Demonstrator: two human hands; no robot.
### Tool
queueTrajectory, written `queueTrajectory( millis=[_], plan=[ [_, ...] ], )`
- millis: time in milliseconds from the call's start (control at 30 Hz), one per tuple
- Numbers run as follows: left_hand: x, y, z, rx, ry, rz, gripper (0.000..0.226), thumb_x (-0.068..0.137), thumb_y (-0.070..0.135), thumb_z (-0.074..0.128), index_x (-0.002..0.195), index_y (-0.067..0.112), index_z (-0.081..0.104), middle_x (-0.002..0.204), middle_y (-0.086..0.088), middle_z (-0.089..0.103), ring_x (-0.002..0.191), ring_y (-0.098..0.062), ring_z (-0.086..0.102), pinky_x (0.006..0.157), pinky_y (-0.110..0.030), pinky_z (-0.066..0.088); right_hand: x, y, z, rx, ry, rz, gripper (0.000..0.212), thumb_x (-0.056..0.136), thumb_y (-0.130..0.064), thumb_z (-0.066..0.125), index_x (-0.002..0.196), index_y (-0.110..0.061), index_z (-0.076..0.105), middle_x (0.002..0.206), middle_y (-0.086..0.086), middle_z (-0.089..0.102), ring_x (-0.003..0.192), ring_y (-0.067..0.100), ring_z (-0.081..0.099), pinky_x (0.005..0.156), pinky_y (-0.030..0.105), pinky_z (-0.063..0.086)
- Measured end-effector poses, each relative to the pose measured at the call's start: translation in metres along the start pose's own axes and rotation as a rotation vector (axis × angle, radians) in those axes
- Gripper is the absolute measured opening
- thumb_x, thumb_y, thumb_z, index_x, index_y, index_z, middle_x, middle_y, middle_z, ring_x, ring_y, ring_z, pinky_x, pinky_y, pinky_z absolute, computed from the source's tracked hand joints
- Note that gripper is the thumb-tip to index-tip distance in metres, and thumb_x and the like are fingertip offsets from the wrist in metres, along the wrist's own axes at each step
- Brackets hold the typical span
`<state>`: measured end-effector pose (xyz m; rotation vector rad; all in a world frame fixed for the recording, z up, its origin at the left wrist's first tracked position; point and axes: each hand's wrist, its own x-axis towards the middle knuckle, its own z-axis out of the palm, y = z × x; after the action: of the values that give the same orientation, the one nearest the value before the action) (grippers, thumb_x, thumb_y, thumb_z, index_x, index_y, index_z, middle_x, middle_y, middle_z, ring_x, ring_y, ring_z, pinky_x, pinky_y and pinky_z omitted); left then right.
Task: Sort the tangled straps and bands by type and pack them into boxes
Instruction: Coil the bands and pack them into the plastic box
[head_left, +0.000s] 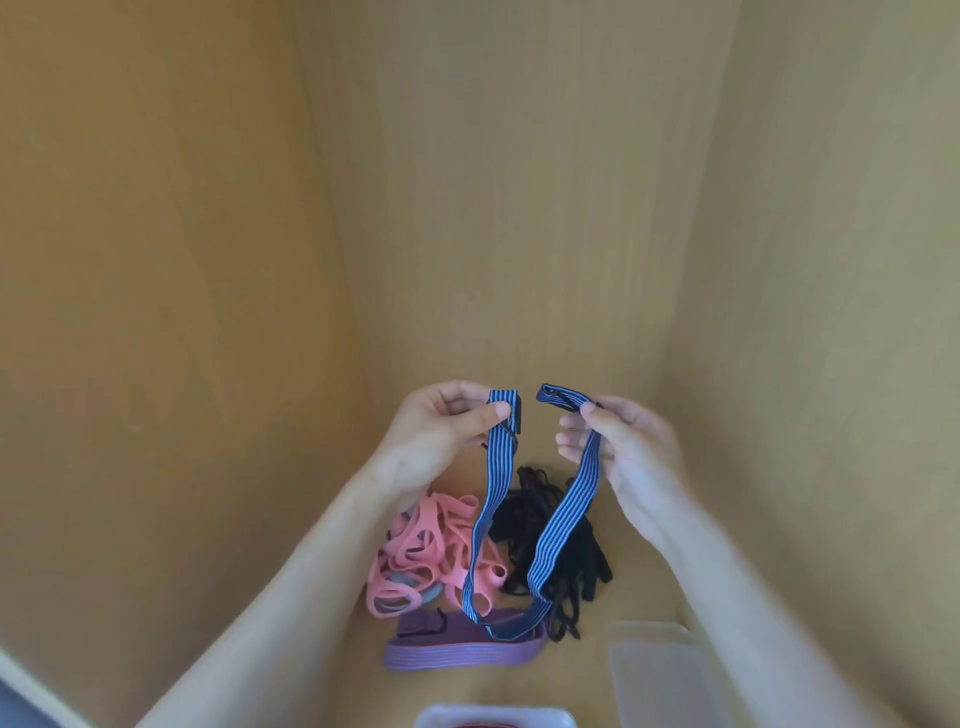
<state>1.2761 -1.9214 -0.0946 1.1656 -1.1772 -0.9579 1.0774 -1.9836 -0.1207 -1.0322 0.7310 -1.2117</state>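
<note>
Now my left hand (436, 431) and right hand (618, 447) each pinch one strap (563, 514) end. Its loop hangs toward me, above the piles.

Head-worn wide-angle view faces forward-down, near left hand (441, 431), right hand (631, 447).

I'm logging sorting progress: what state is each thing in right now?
blue striped strap, lifted, hanging in a U, ends apart
left hand, pinches one strap end
right hand, pinches the other end
pink bands, loose pile, unpacked
black straps, tangled heap, unpacked
purple strap, lying flat, folded
clear box, contents unclear
white box, open, mostly out of frame
</note>
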Motion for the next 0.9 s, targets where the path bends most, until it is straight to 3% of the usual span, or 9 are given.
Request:
queueTrajectory(
  millis=[67, 233, 433, 567, 700, 900],
  plan=[
    [0.006, 0.005, 0.002, -0.014, -0.034, 0.01, 0.018, 0.079, 0.021, 0.077, 0.094, 0.011, 0.073, 0.091, -0.005, 0.076, 0.082, -0.017, 0.069, 0.084, -0.032, 0.055, 0.004, -0.005, 0.003, 0.074, -0.034, 0.038, 0.012, 0.097, 0.002, 0.059, 0.108, 0.0, 0.064, 0.091, 0.018, 0.074, 0.077, 0.028, 0.072, 0.072, 0.038, 0.062],
    [0.026, 0.019, 0.01, -0.035, -0.073, 0.027, 0.007, 0.087, 0.012, 0.073, 0.094, 0.013, 0.072, 0.091, -0.005, 0.076, 0.079, -0.016, 0.071, 0.076, -0.028, 0.059, 0.014, -0.015, 0.012, 0.161, -0.099, 0.071, 0.031, 0.089, 0.011, 0.064, 0.119, 0.004, 0.061, 0.098, 0.017, 0.072, 0.077, 0.023, 0.071, 0.07, 0.034, 0.06],
    [0.041, 0.029, 0.017, -0.021, -0.083, 0.038, 0.009, 0.092, 0.006, 0.069, 0.099, 0.01, 0.071, 0.095, -0.008, 0.073, 0.082, -0.016, 0.07, 0.081, -0.032, 0.059, 0.021, -0.018, 0.016, 0.293, -0.215, 0.076, 0.043, 0.081, 0.006, 0.064, 0.123, 0.012, 0.061, 0.091, 0.012, 0.066, 0.075, 0.02, 0.06, 0.066, 0.029, 0.053],
    [0.048, 0.041, 0.022, -0.043, -0.096, 0.055, 0.01, 0.091, 0.004, 0.069, 0.101, 0.008, 0.069, 0.095, -0.008, 0.071, 0.079, -0.014, 0.071, 0.072, -0.023, 0.057, 0.023, -0.021, 0.016, 0.222, -0.261, 0.044, 0.043, 0.078, -0.001, 0.065, 0.121, 0.005, 0.065, 0.097, 0.014, 0.069, 0.079, 0.019, 0.063, 0.069, 0.029, 0.051],
    [0.055, 0.05, 0.026, -0.045, -0.099, 0.079, 0.01, 0.091, 0.002, 0.069, 0.099, 0.009, 0.069, 0.094, -0.006, 0.07, 0.078, -0.013, 0.071, 0.071, -0.022, 0.057, 0.025, -0.028, 0.014, 0.181, -0.274, 0.027, 0.04, 0.081, -0.008, 0.067, 0.12, 0.0, 0.063, 0.109, 0.014, 0.073, 0.095, 0.026, 0.069, 0.085, 0.037, 0.053],
    [0.063, 0.059, 0.035, -0.008, -0.081, 0.095, 0.011, 0.092, 0.003, 0.069, 0.103, 0.005, 0.069, 0.097, -0.011, 0.072, 0.083, -0.019, 0.071, 0.081, -0.03, 0.06, 0.035, -0.042, 0.013, 0.085, -0.167, -0.022, 0.026, 0.086, 0.009, 0.066, 0.108, -0.003, 0.059, 0.097, 0.013, 0.077, 0.088, 0.025, 0.075, 0.074, 0.033, 0.058]
  ],
)
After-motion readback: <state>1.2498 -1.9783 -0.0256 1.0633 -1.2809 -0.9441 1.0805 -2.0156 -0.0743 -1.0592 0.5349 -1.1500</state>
